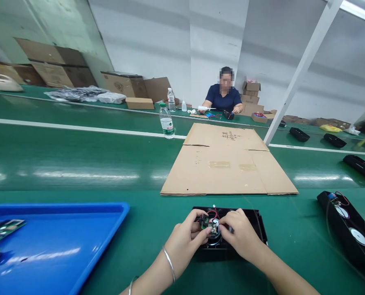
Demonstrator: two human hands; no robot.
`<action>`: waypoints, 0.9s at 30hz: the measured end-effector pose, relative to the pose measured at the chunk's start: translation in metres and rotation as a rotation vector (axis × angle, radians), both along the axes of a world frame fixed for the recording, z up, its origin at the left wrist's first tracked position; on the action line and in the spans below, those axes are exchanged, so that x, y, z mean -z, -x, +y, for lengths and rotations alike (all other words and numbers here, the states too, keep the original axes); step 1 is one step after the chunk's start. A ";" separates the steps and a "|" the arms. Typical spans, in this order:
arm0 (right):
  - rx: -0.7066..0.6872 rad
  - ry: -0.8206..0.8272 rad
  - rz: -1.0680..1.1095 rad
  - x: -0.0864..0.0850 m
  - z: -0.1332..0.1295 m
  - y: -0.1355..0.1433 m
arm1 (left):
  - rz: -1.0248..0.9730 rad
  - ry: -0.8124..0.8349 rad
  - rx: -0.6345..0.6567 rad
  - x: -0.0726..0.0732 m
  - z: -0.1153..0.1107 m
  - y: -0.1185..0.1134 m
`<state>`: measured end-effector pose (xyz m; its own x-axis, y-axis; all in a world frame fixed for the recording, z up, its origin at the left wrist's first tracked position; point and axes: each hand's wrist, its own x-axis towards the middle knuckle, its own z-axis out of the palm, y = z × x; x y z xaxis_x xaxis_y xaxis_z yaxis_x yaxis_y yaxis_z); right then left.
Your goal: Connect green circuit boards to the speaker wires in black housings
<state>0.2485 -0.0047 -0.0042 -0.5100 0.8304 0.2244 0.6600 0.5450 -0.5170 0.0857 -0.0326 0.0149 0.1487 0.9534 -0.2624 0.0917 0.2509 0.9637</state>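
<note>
My left hand (189, 232) is closed round a small green circuit board (204, 222), thumb in front and fingers behind. At the board's right edge the fingertips of my right hand (238, 229) pinch a small white wire connector (215, 221), partly hidden by the fingers. Red and black wires (213, 213) loop up behind the board, and a second white plug (214, 206) stands free at the top. Below both hands lies an open black speaker housing (257, 225) with a round speaker (215, 241) in it, partly covered by the board and fingers.
A blue tray (109, 229) with circuit boards (4, 231) lies left. Ahead, a flattened cardboard sheet (222, 176) and a water bottle (167, 123) rest on the green bench. Another open speaker housing (348, 229) lies right. Across the bench a co-worker (222, 98) handles parts.
</note>
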 end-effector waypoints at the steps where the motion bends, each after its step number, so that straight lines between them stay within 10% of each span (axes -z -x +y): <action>1: -0.030 -0.052 -0.033 0.001 0.000 0.000 | 0.011 -0.014 -0.002 0.000 0.000 0.000; 18: -0.182 -0.579 -0.212 0.010 -0.003 0.000 | 0.003 -0.145 0.091 0.009 0.001 0.000; 27: 0.009 -0.004 -0.161 -0.005 -0.006 -0.001 | 0.062 -0.233 0.182 0.015 0.003 0.006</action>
<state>0.2491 -0.0103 0.0007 -0.5322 0.8344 0.1434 0.7389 0.5404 -0.4025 0.0792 -0.0296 -0.0003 0.3135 0.9480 -0.0539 0.1750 -0.0019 0.9846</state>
